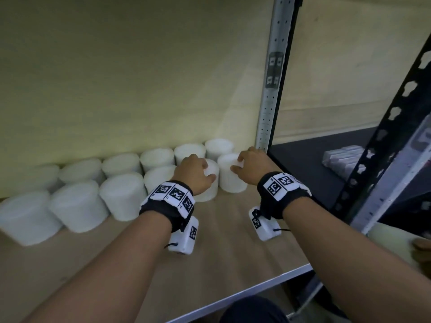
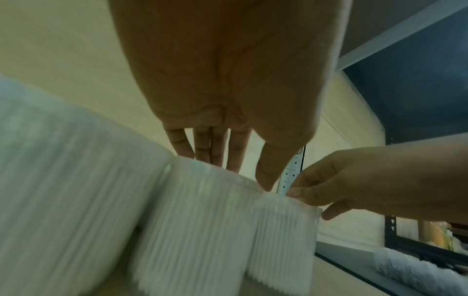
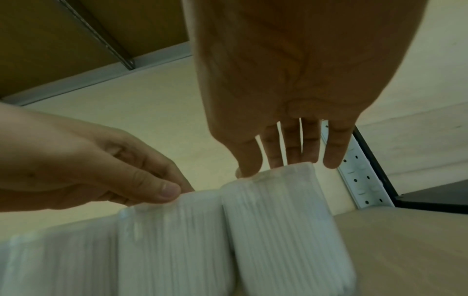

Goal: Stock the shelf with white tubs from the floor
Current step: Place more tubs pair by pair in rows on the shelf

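Note:
Two rows of white ribbed tubs stand on the wooden shelf board against the back wall. My left hand grips the top of a front-row tub, fingers over its lid and thumb on the near rim. In the left wrist view, the left hand sits over that tub. My right hand grips the rightmost front tub from above. In the right wrist view, the right hand sits over this tub. The two tubs stand upright, side by side.
A perforated metal upright stands just right of my right hand. Beyond it is a dark shelf with wrapped packs. Bare board lies in front of the tubs up to the metal front edge. A pale tub shows at the right edge.

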Available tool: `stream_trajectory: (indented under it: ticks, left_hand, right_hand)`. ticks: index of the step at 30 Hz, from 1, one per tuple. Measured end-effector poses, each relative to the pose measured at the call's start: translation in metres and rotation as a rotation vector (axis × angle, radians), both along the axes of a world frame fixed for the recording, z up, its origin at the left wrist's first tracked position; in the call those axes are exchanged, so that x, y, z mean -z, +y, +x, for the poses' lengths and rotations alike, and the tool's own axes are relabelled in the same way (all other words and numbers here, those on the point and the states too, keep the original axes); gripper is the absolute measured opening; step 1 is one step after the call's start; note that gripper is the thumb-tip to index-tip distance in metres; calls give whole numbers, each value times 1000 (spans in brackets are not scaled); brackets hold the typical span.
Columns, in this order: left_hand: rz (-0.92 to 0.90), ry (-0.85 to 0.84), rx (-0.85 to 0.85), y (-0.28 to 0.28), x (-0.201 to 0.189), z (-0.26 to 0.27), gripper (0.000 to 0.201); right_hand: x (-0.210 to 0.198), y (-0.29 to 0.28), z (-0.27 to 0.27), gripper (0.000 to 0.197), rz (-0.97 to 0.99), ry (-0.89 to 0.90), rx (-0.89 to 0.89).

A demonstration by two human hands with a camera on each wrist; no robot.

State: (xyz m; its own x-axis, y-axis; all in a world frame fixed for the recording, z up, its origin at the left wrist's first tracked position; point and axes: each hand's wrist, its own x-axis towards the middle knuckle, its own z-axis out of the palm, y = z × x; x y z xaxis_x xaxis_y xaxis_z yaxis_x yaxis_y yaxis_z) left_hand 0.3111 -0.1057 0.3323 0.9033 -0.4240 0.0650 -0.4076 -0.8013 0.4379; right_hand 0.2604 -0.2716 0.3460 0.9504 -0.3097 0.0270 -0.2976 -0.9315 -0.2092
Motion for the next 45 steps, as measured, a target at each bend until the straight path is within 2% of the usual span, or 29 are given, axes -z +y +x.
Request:
stream_trajectory:
  ticks: [5,28,37,45]
  left_hand:
    - [13,3,2,0,0,4,51]
    - [5,11,-21,-1,1,-1,52]
    - [17,3,-6,-2,-1,-4,48]
    - [30,2,6,-1,-3,-5,47]
  right_hand:
    - [1,-1,2,49,-56,8,-7]
    - [-2,-7,4,46,-29,15,-78]
    - [-3,-10,7,44,-74,57,-85]
    - [-8,-13,11,26,68,75,-81]
